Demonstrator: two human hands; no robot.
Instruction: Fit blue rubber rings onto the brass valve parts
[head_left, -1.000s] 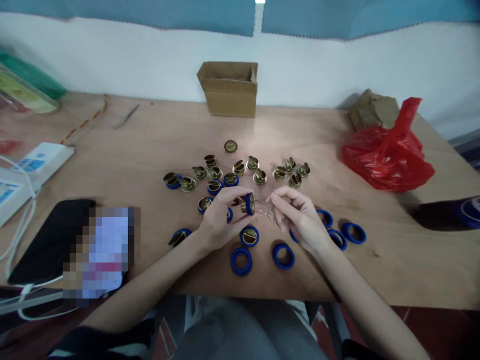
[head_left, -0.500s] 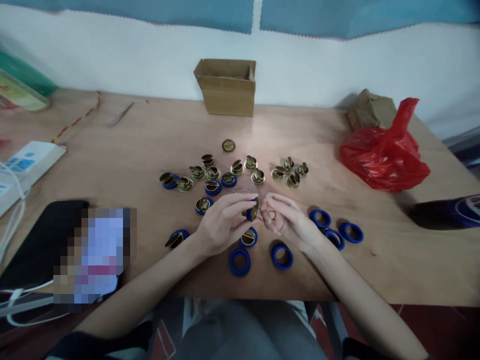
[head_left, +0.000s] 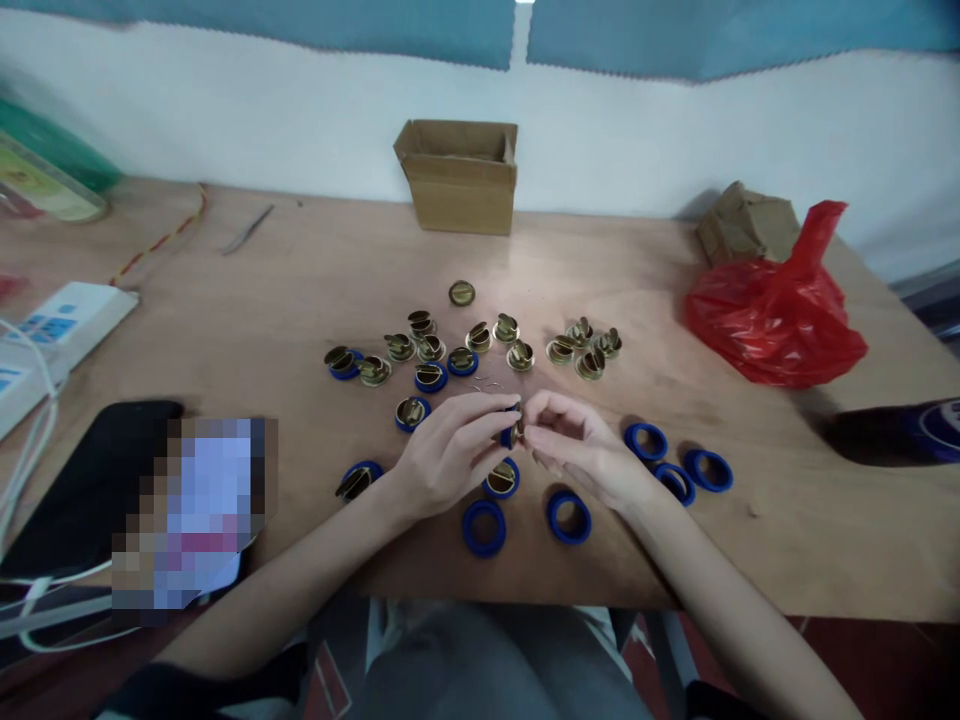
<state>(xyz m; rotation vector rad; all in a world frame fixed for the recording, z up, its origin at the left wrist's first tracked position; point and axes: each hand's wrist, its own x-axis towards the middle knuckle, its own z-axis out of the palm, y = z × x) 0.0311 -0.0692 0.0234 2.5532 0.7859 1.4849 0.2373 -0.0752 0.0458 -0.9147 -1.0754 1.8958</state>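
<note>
In the head view, the left hand (head_left: 448,455) is clamped on a round brass-coloured metal piece with blue rim (head_left: 511,430), held in front of the open brown cardboard box (head_left: 463,198). The right hand (head_left: 589,450) meets this piece; whether its fingers pinch something, I cannot tell.

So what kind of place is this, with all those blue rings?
Maybe a worktable in a home or small workshop: blue rings and metal pieces lie spread across it, with an open cardboard box behind them.
</note>
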